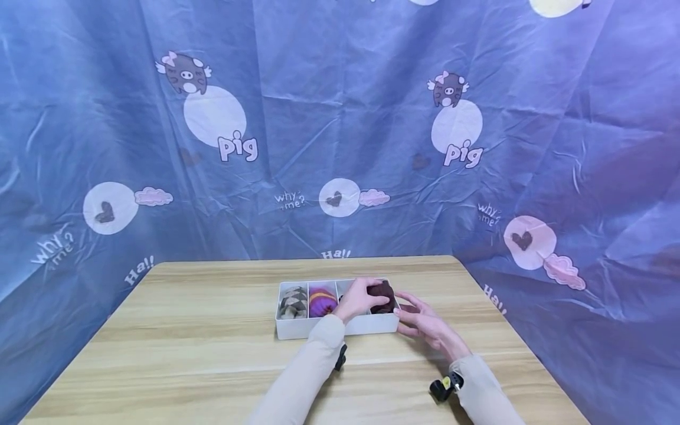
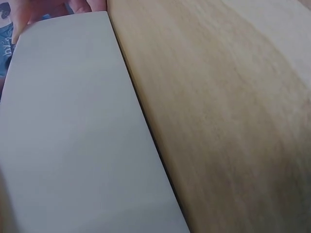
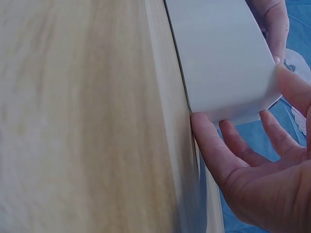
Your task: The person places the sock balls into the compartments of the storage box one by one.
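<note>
A white divided box (image 1: 337,326) stands on the table. My left hand (image 1: 357,299) reaches over it from the front, with thumb and fingers around a dark brown rolled sock-like bundle (image 1: 382,297) in the rightmost compartment. My right hand (image 1: 425,324) is at the box's right end, fingers spread. In the right wrist view, its fingertips (image 3: 200,119) touch the end wall and the thumb lies at the upper corner. A grey checked bundle (image 1: 294,303) fills the leftmost compartment, and a purple bundle with an orange band (image 1: 321,302) sits beside it. My left hand mostly hides the third compartment.
The wooden table (image 1: 202,348) extends around the box on all sides. A blue patterned cloth (image 1: 340,136) hangs behind the table and along its sides. A small black device (image 1: 446,386) is strapped to my right wrist.
</note>
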`<state>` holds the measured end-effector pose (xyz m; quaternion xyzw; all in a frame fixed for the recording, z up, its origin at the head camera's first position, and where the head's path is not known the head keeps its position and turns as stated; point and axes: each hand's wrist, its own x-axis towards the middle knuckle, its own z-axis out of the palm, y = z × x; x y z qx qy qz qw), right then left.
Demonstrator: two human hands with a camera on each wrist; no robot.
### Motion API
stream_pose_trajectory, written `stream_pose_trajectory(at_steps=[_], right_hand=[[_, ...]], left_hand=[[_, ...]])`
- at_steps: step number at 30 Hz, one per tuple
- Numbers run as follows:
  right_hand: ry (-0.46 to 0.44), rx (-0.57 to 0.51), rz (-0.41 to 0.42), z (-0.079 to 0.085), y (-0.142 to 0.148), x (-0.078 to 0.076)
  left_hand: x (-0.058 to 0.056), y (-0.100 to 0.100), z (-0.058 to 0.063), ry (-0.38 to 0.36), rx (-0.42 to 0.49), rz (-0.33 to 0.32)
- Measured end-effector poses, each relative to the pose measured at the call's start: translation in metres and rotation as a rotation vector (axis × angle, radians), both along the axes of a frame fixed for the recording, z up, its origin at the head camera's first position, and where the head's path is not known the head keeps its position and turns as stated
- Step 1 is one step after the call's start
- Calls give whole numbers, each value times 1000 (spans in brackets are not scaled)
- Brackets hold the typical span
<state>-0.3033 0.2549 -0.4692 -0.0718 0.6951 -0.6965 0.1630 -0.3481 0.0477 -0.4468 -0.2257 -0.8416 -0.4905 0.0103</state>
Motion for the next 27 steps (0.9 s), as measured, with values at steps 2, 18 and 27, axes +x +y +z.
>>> stream_pose_trajectory(at_steps=[2, 18, 27], right_hand=[[-6, 0, 2, 0, 0, 0], [-21, 5, 12, -1, -4, -1], [-25, -9, -6, 2, -2, -1]], left_hand=[[0, 0, -1, 4, -34, -32], [3, -13, -1, 82, 88, 90], [13, -49, 0, 178, 84, 98]])
